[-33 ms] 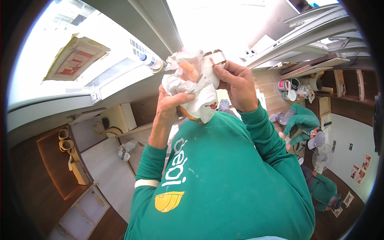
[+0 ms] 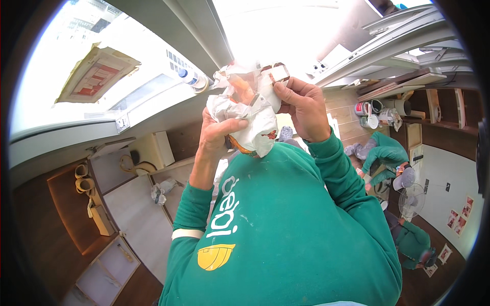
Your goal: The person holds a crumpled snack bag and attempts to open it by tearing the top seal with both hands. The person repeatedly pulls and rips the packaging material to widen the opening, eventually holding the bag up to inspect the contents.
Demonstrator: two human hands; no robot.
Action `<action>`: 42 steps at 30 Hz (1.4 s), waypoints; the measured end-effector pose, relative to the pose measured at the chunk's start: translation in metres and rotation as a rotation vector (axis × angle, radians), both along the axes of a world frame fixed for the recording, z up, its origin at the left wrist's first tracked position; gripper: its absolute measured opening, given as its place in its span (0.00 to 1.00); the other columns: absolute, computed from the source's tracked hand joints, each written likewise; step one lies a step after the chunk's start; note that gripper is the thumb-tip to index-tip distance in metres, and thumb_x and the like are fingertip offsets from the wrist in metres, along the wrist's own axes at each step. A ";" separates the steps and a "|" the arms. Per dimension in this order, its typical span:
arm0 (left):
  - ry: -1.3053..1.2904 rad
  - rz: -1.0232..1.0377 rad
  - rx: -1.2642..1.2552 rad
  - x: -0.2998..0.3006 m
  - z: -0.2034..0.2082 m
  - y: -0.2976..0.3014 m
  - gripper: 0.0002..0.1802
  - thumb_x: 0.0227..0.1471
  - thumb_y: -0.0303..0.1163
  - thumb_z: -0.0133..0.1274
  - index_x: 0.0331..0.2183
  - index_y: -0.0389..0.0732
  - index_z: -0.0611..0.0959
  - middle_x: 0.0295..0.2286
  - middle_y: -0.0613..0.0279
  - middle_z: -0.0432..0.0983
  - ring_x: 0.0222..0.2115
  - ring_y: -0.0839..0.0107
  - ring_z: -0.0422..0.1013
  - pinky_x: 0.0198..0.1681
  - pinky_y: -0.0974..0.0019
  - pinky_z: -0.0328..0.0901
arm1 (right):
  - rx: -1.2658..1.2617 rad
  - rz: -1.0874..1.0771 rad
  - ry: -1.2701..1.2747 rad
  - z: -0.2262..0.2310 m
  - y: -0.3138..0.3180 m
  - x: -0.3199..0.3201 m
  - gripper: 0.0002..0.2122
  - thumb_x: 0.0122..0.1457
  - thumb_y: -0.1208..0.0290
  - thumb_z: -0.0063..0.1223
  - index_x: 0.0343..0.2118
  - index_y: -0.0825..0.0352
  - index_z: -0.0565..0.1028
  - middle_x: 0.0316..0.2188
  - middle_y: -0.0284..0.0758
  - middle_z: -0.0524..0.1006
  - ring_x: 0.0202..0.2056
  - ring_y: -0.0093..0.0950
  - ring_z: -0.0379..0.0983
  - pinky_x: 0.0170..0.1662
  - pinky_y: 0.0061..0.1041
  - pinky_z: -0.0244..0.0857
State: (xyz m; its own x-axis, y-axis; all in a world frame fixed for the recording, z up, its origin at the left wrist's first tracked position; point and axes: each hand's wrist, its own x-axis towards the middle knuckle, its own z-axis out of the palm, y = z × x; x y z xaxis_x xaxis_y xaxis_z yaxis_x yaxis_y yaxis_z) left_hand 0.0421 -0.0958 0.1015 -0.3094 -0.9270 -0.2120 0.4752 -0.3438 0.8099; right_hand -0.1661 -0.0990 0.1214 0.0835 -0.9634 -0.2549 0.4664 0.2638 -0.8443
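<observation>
Left hand [image 2: 217, 133]: fingers clamped on crumpled white wrapping [image 2: 252, 120], frame centre.
Right hand [image 2: 305, 108]: fingers pinching its upper edge.
Progress: wrapping partly opened; orange-brown object [image 2: 240, 145] mostly covered.

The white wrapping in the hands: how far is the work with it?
Done: the crumpled white wrapping is partly pulled open, and an orange-brown thing shows beneath. In hand: the left hand and the right hand both grip it. Left: most of the thing is still covered.
</observation>
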 end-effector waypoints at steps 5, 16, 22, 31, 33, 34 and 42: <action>-0.002 0.009 0.033 0.000 0.008 0.002 0.22 0.35 0.20 0.61 0.39 0.34 0.79 0.31 0.59 0.79 0.30 0.70 0.77 0.37 0.65 0.72 | 0.003 0.012 0.033 -0.001 -0.001 -0.002 0.08 0.62 0.71 0.53 0.32 0.72 0.77 0.30 0.36 0.79 0.30 0.23 0.78 0.35 0.25 0.77; -0.011 0.075 0.110 0.014 0.002 0.004 0.21 0.36 0.21 0.59 0.38 0.36 0.77 0.30 0.59 0.79 0.30 0.69 0.77 0.35 0.66 0.72 | 0.005 -0.079 0.080 0.005 -0.011 -0.006 0.10 0.56 0.71 0.60 0.25 0.73 0.77 0.23 0.38 0.79 0.23 0.23 0.77 0.22 0.19 0.68; -0.043 0.095 0.144 0.028 0.003 -0.005 0.21 0.37 0.21 0.57 0.39 0.35 0.78 0.31 0.57 0.79 0.29 0.68 0.77 0.35 0.64 0.74 | -0.155 -0.130 0.291 0.005 -0.013 0.002 0.09 0.54 0.71 0.62 0.26 0.73 0.80 0.28 0.36 0.80 0.28 0.21 0.76 0.30 0.19 0.70; 0.060 0.074 0.116 0.041 0.012 -0.012 0.25 0.37 0.22 0.55 0.43 0.35 0.74 0.34 0.55 0.78 0.32 0.65 0.77 0.37 0.63 0.73 | -0.506 -0.283 0.469 0.003 -0.031 -0.010 0.05 0.46 0.75 0.61 0.25 0.71 0.82 0.48 0.40 0.76 0.44 0.29 0.74 0.47 0.24 0.66; 0.065 0.076 0.122 0.041 0.006 -0.012 0.25 0.37 0.22 0.55 0.44 0.35 0.74 0.34 0.55 0.78 0.32 0.65 0.77 0.38 0.63 0.73 | -0.457 -0.230 0.449 0.005 -0.030 -0.014 0.05 0.49 0.78 0.56 0.25 0.75 0.80 0.54 0.44 0.71 0.50 0.31 0.70 0.51 0.28 0.65; 0.059 0.078 0.121 0.041 0.004 -0.012 0.25 0.37 0.23 0.55 0.44 0.35 0.73 0.34 0.55 0.78 0.33 0.65 0.77 0.39 0.62 0.73 | -0.478 -0.243 0.470 0.002 -0.030 -0.015 0.05 0.49 0.78 0.55 0.25 0.75 0.80 0.53 0.44 0.72 0.50 0.31 0.70 0.51 0.27 0.65; -0.004 0.057 0.063 0.027 0.018 -0.016 0.22 0.42 0.23 0.56 0.43 0.33 0.77 0.36 0.55 0.79 0.35 0.65 0.78 0.42 0.63 0.73 | -0.553 -0.352 0.511 -0.005 -0.028 -0.031 0.04 0.44 0.76 0.56 0.19 0.71 0.78 0.43 0.36 0.79 0.43 0.28 0.70 0.50 0.27 0.62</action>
